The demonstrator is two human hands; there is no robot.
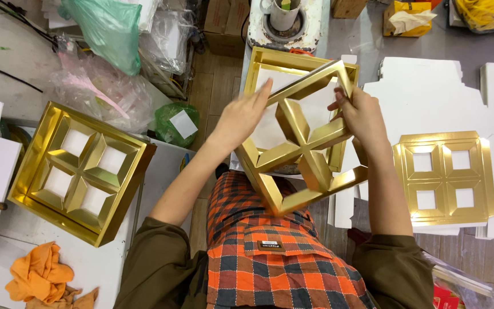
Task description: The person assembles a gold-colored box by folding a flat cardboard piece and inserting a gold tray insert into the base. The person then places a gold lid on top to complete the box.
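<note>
Both hands grip a folded gold four-window insert (304, 140) tilted above a gold tray (258, 71), left hand (241, 114) on its upper edge, right hand (361, 114) on its far corner; seating appears in hand, requiring it levelled and squared over the tray.

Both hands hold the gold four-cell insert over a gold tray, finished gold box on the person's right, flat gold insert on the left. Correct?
Sides are swapped. In the head view both hands, left and right, hold the gold four-cell insert over the gold tray, but the finished gold box is on the person's left and the flat gold insert on the right.
</note>
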